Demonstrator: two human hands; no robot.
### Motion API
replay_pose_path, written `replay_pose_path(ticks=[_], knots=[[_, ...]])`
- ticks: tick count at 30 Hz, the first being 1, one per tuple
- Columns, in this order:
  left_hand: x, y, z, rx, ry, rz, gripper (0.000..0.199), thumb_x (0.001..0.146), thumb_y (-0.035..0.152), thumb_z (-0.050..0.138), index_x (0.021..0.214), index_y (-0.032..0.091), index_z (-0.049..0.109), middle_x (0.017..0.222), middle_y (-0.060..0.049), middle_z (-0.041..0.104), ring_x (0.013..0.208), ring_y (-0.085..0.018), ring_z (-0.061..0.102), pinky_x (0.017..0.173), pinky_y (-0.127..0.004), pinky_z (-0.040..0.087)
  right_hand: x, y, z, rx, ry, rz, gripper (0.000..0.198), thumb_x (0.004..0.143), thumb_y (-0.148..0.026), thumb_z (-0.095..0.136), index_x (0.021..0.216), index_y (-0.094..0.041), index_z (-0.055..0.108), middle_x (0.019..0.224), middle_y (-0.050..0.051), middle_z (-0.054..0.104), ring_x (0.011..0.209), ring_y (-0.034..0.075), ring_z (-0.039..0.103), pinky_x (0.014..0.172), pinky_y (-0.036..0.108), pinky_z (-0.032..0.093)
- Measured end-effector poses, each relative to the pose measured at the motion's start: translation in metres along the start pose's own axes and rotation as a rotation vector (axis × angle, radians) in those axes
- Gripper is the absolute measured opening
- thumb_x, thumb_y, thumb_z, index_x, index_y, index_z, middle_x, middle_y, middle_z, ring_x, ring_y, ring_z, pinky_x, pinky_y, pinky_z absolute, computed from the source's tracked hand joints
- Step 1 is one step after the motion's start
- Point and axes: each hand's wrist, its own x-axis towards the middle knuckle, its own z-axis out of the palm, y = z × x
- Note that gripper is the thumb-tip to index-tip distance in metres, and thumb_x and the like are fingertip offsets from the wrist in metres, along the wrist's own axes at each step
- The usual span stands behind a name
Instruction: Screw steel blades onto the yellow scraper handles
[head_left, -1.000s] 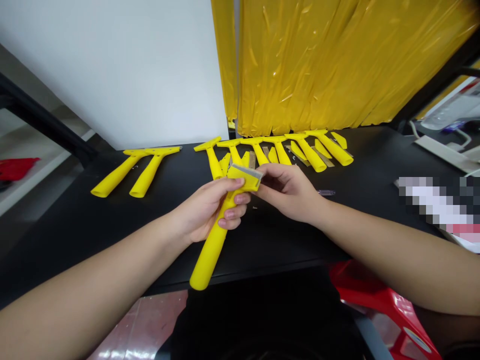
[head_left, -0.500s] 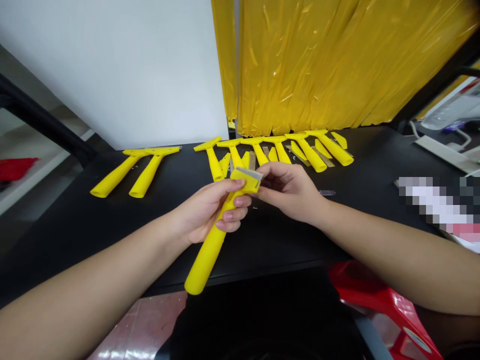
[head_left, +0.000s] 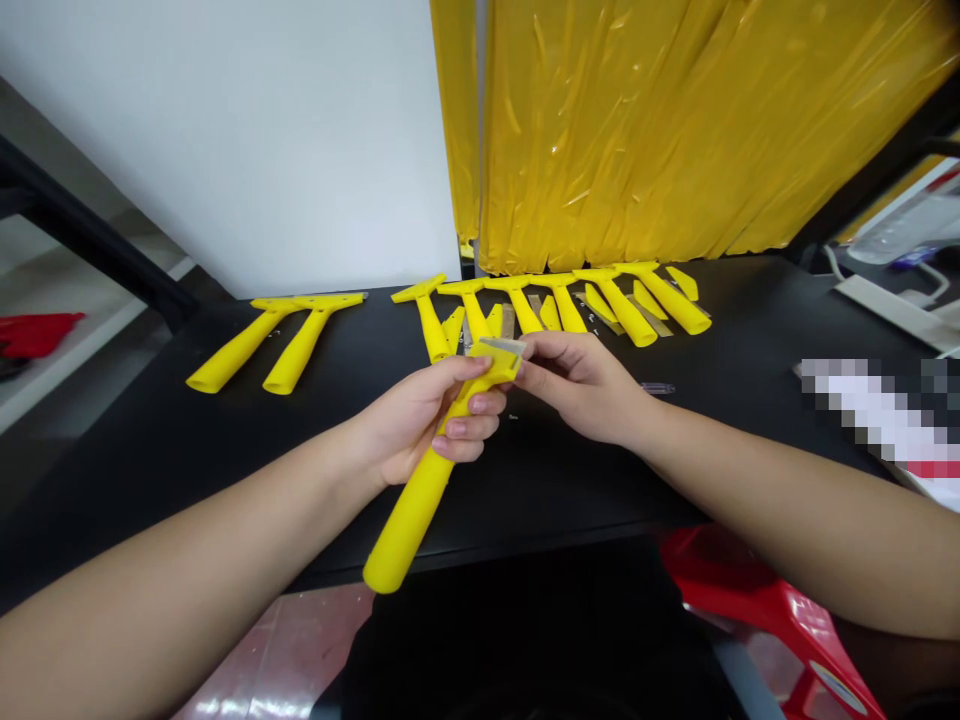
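Note:
My left hand is wrapped round a yellow plastic scraper, held tilted above the table with its wide round handle end toward me. A flat metal blade lies along the scraper's head. My right hand pinches the blade's right end between thumb and fingers. How deep the blade sits in the head is hard to make out. Behind my hands, several yellow scrapers lie in a row, with small yellow cover pieces and loose metal blades among them.
On the left of the black table lie two more yellow scrapers. A small clear-handled tool rests beyond my right wrist. A white panel and yellow plastic sheeting stand behind. A red plastic object is below right.
The blade lies slightly flatter and lower against the scraper's head than before. Both hands keep their grips, and the view has shifted slightly.

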Motion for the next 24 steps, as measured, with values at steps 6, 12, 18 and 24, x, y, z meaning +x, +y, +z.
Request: replay_pose_path(ticks=[6,12,18,24], knots=[[0.000,0.003,0.001,-0.041,-0.001,-0.029,0.014,0.095,0.022,0.062,0.089,0.010,0.067,0.063,0.002,0.051,0.041,-0.003,0.039,0.033,-0.009,0.038,-0.002,-0.001,0.002,0.034,0.007,-0.020,0.021,0.092,-0.037,0.085,0.091,-0.019,0.074,0.086,0.000,0.075,0.078,0.014,0.067,0.078,0.030,0.057],[0.000,0.003,-0.001,-0.029,-0.033,-0.062,0.012,0.091,0.022,0.066,0.088,0.010,0.067,0.063,0.002,0.052,0.041,-0.003,0.038,0.033,-0.009,0.039,-0.004,-0.004,0.003,-0.030,0.044,-0.076,0.018,0.091,-0.030,0.087,0.092,-0.019,0.074,0.085,0.000,0.075,0.078,0.014,0.067,0.075,0.029,0.056],[-0.001,-0.001,0.004,0.082,0.004,0.073,0.016,0.089,0.022,0.078,0.092,0.011,0.066,0.068,0.003,0.055,0.046,-0.003,0.043,0.036,-0.009,0.040,-0.005,-0.004,0.001,-0.006,0.053,-0.072,0.020,0.086,-0.028,0.091,0.090,-0.019,0.073,0.085,-0.001,0.073,0.079,0.014,0.066,0.077,0.029,0.055],[-0.002,-0.009,0.007,0.218,0.082,0.250,0.027,0.087,0.023,0.086,0.090,0.017,0.060,0.073,0.003,0.058,0.049,-0.005,0.049,0.039,-0.010,0.038,-0.001,0.001,-0.004,0.144,0.032,0.009,0.027,0.079,-0.032,0.096,0.089,-0.020,0.075,0.086,-0.001,0.073,0.078,0.014,0.067,0.077,0.029,0.057]])
